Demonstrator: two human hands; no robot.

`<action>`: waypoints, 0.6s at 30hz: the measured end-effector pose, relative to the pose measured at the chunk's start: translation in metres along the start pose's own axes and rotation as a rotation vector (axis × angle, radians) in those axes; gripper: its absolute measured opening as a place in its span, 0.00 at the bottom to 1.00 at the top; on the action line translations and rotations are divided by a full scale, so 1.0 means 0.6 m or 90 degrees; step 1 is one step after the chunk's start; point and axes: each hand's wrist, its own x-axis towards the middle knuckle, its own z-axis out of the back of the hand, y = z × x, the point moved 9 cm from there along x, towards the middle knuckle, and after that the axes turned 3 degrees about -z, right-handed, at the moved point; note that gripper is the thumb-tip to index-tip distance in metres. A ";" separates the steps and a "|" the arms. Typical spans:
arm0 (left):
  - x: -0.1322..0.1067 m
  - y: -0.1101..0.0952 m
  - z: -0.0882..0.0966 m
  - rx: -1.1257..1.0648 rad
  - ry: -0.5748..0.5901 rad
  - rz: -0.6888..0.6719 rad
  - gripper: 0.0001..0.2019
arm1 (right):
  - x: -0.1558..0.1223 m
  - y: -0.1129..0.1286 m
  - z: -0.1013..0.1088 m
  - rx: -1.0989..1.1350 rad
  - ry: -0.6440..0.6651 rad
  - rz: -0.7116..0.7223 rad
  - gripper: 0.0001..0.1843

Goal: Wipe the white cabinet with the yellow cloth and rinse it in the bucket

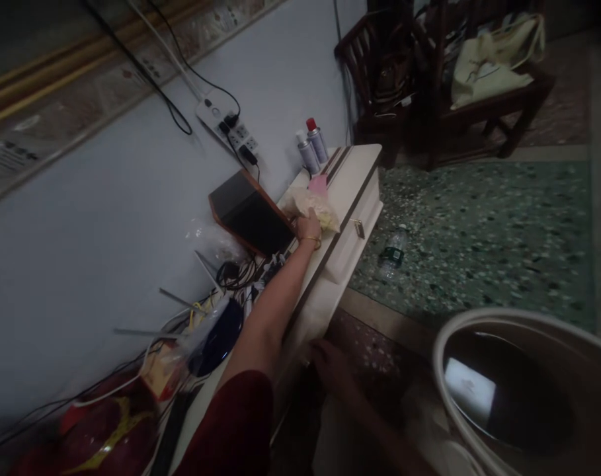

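Note:
My left hand (307, 226), with a gold bangle on the wrist and a dark red sleeve up the arm, reaches far along the top of a white cabinet (352, 178). Its fingers are closed on a clear plastic bag (322, 208) with pale yellowish contents that lies on the cabinet top. My right hand (330, 362) is low in the shadow against the cabinet's front near its lower edge. The dim light hides its fingers.
A black speaker box (253, 211) stands beside the bag, with tangled cables (240, 271) near it. Two spray cans (313, 145) stand at the cabinet's far end. A power strip (225, 122) hangs on the wall. A plastic bottle (392, 254) lies on the floor. Wooden chairs (429, 99) and a round tub (523, 390) stand nearby.

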 end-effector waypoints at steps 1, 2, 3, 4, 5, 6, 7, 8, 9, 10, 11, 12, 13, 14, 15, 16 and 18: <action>-0.005 -0.002 0.002 -0.006 -0.014 0.000 0.28 | 0.003 0.001 0.000 -0.003 0.005 -0.003 0.20; -0.011 -0.004 0.006 -0.013 -0.026 -0.002 0.28 | 0.005 0.001 0.000 -0.006 0.009 -0.004 0.20; -0.018 -0.003 0.012 -0.021 -0.035 -0.006 0.27 | 0.007 0.001 0.001 -0.008 0.012 -0.006 0.20; -0.026 0.000 0.021 -0.027 -0.043 -0.009 0.27 | 0.009 0.002 0.002 -0.010 0.013 -0.007 0.20; -0.034 0.005 0.030 -0.033 -0.048 -0.011 0.27 | 0.010 0.002 0.003 -0.010 0.012 -0.008 0.20; -0.041 0.013 0.041 -0.036 -0.051 -0.010 0.27 | 0.011 0.002 0.004 -0.010 0.012 -0.010 0.20; -0.047 0.021 0.051 -0.037 -0.052 -0.007 0.28 | 0.012 0.003 0.005 -0.009 0.011 -0.011 0.20; -0.050 0.031 0.060 -0.035 -0.053 -0.001 0.29 | 0.013 0.004 0.005 -0.008 0.012 -0.012 0.20; -0.051 0.040 0.065 -0.031 -0.053 0.008 0.30 | 0.013 0.004 0.004 -0.006 0.012 -0.012 0.20; -0.050 0.049 0.065 -0.026 -0.048 0.018 0.30 | 0.013 0.006 0.002 -0.005 0.013 -0.011 0.20; -0.047 0.056 0.060 -0.021 -0.038 0.027 0.30 | 0.013 0.007 0.000 -0.005 0.016 -0.009 0.20; -0.043 0.062 0.049 -0.018 -0.022 0.034 0.30 | 0.012 0.007 -0.003 -0.005 0.021 -0.007 0.20; -0.039 0.066 0.035 -0.018 -0.002 0.036 0.28 | 0.011 0.007 -0.006 -0.006 0.027 -0.006 0.20; -0.035 0.069 0.019 -0.021 0.022 0.034 0.26 | 0.010 0.006 -0.009 -0.008 0.034 -0.007 0.20; -0.033 0.071 0.005 -0.027 0.046 0.028 0.24 | 0.009 0.004 -0.011 -0.010 0.041 -0.010 0.20; -0.033 0.075 -0.004 -0.032 0.071 0.022 0.23 | 0.008 0.002 -0.012 -0.013 0.046 -0.013 0.20; -0.036 0.091 -0.008 -0.035 0.117 0.021 0.20 | 0.005 -0.003 -0.009 -0.020 0.048 -0.017 0.21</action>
